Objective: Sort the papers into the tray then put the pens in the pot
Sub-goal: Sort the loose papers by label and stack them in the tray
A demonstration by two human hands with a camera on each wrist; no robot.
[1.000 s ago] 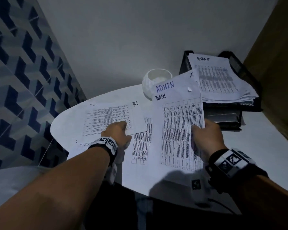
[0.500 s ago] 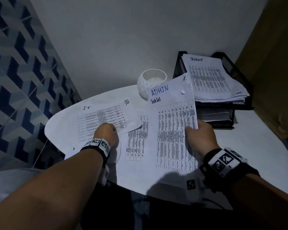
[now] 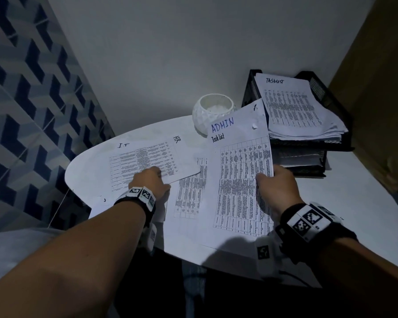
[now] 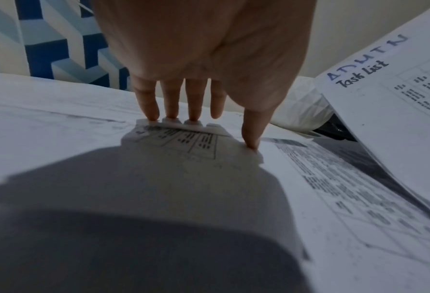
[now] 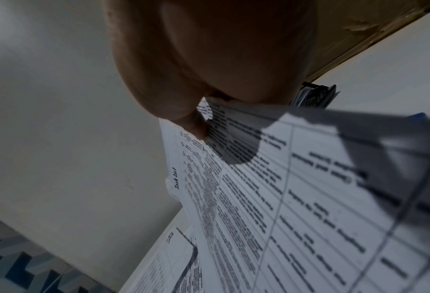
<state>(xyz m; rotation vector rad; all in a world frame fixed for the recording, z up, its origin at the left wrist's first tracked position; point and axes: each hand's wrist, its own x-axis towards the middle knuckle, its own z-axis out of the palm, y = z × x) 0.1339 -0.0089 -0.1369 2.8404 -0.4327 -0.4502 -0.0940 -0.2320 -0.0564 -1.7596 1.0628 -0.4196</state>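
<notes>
My right hand (image 3: 265,177) pinches the right edge of the ADMIN task-list sheet (image 3: 239,180), lifted off the white table (image 3: 359,203) and tilted; the right wrist view shows the thumb (image 5: 196,126) on top of this sheet (image 5: 284,198). My left hand (image 3: 151,180) lies on the sheet marked HR (image 3: 152,157), and its straight fingers (image 4: 171,111) press on the paper. More printed sheets (image 3: 191,193) lie underneath. A black mesh tray (image 3: 318,88) at the back right holds a TASKLIST stack (image 3: 292,106). The white pot (image 3: 213,113) stands beside it. A blurred blue-tipped bar (image 5: 419,116) shows near the right hand.
A blue patterned tile wall (image 3: 32,111) runs along the left, close to the table's rounded edge. A brown board (image 3: 381,99) stands right of the tray. A plain white wall closes the back. Bare tabletop lies at the right, in front of the tray.
The left hand has slid a little left along with the HR sheet, baring the I.T mark. The right hand keeps its hold on the ADMIN sheet and has shifted slightly left.
</notes>
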